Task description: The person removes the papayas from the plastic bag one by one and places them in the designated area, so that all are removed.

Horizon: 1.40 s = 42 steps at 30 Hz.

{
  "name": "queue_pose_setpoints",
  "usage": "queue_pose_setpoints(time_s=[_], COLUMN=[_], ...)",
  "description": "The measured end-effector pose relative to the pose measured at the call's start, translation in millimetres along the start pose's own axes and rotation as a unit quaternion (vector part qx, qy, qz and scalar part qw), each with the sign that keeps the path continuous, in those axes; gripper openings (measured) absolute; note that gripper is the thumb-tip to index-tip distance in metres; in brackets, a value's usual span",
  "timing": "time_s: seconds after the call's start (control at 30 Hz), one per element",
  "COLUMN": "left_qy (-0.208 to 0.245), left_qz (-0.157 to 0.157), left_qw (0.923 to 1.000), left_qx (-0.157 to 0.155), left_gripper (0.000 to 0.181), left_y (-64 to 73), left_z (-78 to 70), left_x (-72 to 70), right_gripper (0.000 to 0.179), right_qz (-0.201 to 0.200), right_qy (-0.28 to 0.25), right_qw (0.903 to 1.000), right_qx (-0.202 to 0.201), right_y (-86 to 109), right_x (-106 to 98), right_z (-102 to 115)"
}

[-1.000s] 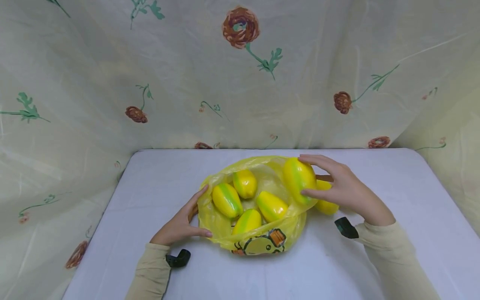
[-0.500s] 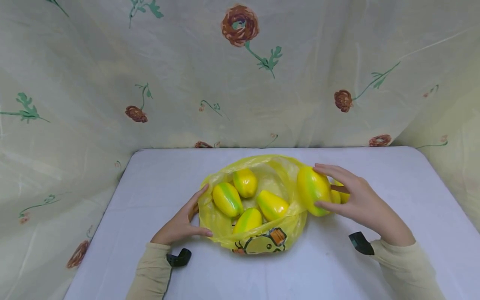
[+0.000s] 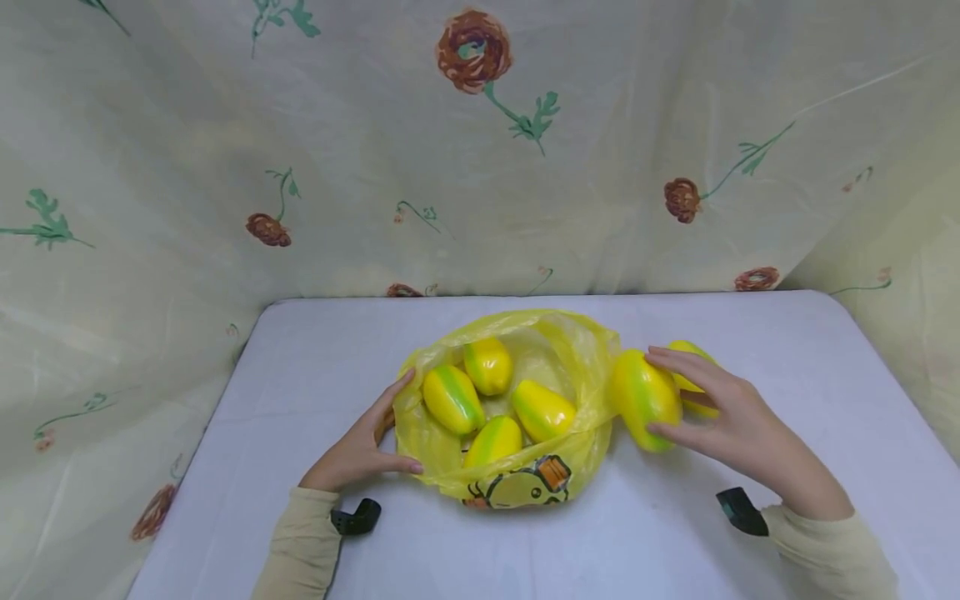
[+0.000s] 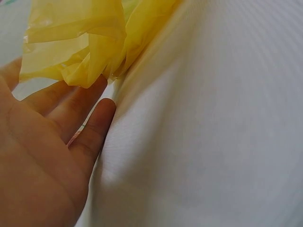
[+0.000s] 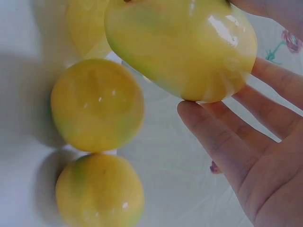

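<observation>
A thin yellow plastic bag with a printed cartoon stands with its mouth spread wide on the table. Several glossy yellow mangoes with green streaks, such as the one at the left, lie inside it. My left hand touches the bag's left side, fingers and thumb spread; in the left wrist view its fingers lie against the plastic. Just right of the bag, my right hand holds another mango between thumb and fingers. The right wrist view shows this mango close up, raised off the table.
Two more mangoes, one nearer the held one and one beyond it, rest on the table behind my right hand. A white cloth covers the table. A flowered curtain hangs behind it.
My right hand has carried the mango from the bag's right rim rightward and toward me, off the bag. My left hand and the mangoes in the bag have stayed put.
</observation>
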<state>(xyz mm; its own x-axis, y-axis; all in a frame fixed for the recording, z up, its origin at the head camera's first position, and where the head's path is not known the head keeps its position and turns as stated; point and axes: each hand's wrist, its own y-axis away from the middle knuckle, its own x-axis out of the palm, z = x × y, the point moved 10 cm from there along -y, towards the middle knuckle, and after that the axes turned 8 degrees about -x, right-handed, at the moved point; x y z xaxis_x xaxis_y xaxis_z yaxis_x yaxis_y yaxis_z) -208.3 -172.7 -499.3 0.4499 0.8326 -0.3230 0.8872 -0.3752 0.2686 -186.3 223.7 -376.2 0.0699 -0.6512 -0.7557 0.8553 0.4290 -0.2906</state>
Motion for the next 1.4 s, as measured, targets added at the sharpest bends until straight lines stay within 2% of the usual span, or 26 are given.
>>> queue_pose_setpoints(time_s=[0.17, 0.5, 0.73, 0.97, 1.2, 1.4], left_qy=[0.000, 0.000, 0.000, -0.004, -0.005, -0.001], left_qz=[0.001, 0.000, 0.000, -0.003, -0.005, -0.007], left_qw=[1.0000, 1.0000, 1.0000, 1.0000, 1.0000, 0.9999], left_qx=[-0.001, -0.001, 0.000, 0.000, -0.003, -0.008], left_gripper=[0.123, 0.123, 0.124, 0.124, 0.124, 0.123], left_y=[0.1, 1.1, 0.5, 0.3, 0.3, -0.8], left_z=[-0.2, -0.1, 0.8, 0.5, 1.9, 4.9], left_x=[0.4, 0.5, 0.5, -0.2, 0.1, -0.4], right_gripper=[0.081, 0.085, 0.085, 0.085, 0.086, 0.085], right_qz=[-0.002, -0.012, -0.002, 0.007, -0.001, 0.015], right_qy=[0.019, 0.017, 0.032, 0.035, 0.037, 0.054], right_qw=[0.9998, 0.9997, 0.9986, 0.9980, 0.9982, 0.9960], right_qx=[0.011, 0.016, 0.042, 0.052, 0.048, 0.069], right_y=[8.3, 19.7, 29.6, 38.7, 48.0, 57.9], right_x=[-3.6, -8.9, -12.5, -14.3, -20.0, -18.2], right_z=[-6.8, -15.7, -23.5, -29.7, -33.8, -43.0])
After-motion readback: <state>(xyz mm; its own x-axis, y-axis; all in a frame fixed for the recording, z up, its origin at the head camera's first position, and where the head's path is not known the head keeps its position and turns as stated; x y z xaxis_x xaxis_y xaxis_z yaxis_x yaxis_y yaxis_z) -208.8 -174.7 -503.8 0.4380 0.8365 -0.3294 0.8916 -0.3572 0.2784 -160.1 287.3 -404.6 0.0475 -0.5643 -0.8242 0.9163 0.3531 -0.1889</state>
